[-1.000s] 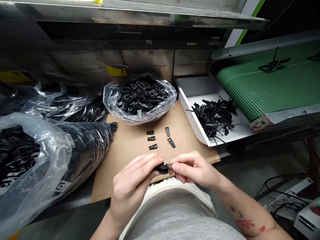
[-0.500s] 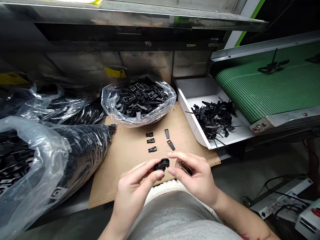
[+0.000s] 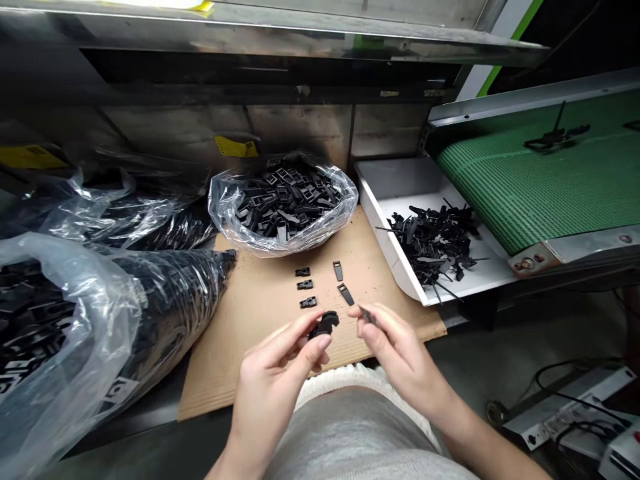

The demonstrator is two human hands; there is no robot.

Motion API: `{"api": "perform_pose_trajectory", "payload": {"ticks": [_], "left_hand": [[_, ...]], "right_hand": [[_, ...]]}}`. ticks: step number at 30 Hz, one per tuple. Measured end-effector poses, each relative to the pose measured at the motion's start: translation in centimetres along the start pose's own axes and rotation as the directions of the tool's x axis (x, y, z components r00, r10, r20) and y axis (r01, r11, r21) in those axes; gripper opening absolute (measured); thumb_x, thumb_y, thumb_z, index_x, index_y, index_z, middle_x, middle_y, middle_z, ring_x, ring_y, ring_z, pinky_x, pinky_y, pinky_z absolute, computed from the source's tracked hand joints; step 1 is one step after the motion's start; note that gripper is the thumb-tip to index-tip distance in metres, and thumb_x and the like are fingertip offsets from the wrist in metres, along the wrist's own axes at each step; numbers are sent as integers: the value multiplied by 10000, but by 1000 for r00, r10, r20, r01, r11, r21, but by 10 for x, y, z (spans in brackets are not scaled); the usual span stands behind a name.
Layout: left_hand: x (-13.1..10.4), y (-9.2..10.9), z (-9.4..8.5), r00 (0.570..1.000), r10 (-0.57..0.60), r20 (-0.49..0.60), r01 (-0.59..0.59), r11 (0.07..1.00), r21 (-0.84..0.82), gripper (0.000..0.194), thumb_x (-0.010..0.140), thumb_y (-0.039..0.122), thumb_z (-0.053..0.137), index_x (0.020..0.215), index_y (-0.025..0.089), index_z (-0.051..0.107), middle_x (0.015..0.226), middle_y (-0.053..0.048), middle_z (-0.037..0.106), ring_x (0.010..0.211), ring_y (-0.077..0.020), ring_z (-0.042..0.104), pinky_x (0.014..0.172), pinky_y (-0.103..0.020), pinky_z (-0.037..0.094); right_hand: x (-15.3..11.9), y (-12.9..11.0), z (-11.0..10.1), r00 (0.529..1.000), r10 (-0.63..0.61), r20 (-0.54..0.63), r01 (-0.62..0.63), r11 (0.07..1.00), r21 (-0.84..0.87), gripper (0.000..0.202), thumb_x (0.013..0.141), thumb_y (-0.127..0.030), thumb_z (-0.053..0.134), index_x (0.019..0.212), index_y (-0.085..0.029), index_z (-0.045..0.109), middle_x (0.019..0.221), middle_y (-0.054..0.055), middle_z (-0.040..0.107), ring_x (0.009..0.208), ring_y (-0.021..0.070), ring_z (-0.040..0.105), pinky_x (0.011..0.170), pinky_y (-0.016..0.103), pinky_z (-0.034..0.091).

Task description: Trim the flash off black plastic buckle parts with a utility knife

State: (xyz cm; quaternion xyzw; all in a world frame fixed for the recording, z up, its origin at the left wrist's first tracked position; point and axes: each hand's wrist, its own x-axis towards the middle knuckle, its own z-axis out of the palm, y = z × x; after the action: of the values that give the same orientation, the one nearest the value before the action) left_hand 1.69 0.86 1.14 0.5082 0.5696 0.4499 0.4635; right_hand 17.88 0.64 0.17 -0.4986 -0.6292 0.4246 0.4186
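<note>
Over the cardboard's near edge, my left hand [image 3: 285, 360] pinches a black plastic part [image 3: 326, 324] with a rounded top between thumb and fingers. Just to its right, my right hand [image 3: 395, 340] is closed on a thin dark blade-like piece [image 3: 369, 315], mostly hidden by the fingers; its tip points toward the left. The two hands are apart. Beyond them, three small black clips [image 3: 305, 285] lie in a column on the cardboard sheet [image 3: 260, 293]. Two flat black tabs [image 3: 345, 294], each with a window at one end, lie to the right of the clips.
A clear plastic bag [image 3: 285, 247] full of black tabs stands at the back. Large bags [image 3: 170, 300] of black parts fill the left. On the right, a white tray [image 3: 400, 260] holds tangled black mouldings below a green conveyor belt [image 3: 500, 167].
My right hand has drawn slightly away from the black part, and the thin piece has turned from the palm to the fingertips. The left hand keeps its part. The view has shifted slightly.
</note>
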Motion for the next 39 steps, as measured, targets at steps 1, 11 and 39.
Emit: {"api": "perform_pose_trajectory", "payload": {"ticks": [1,11,39], "left_hand": [[1,0,1,1000,-17,5,17,999,-40,219,698,235,659,916,230,683,626,37,649,483,-73,568,485,-152,498],[2,2,4,999,1,-50,-3,1000,-31,216,677,211,677,892,200,689,605,32,660,487,-86,581,514,-171,524],[-5,-10,-2,981,101,168,-127,980,151,191,725,260,621,880,181,699,708,-27,677,524,-122,602,527,-224,504]], "right_hand": [[-2,-1,2,998,-47,47,50,997,-52,222,899,-230,393,1049,-174,547,837,41,559,786,135,540,701,242,449],[-2,9,26,928,-365,-80,310,872,-379,215,878,-107,392,1006,-138,562,688,46,603,607,142,562,593,260,461],[31,4,20,975,74,-208,-55,994,94,226,798,-283,544,614,-154,520,532,-46,452,499,69,392,496,196,315]]}}
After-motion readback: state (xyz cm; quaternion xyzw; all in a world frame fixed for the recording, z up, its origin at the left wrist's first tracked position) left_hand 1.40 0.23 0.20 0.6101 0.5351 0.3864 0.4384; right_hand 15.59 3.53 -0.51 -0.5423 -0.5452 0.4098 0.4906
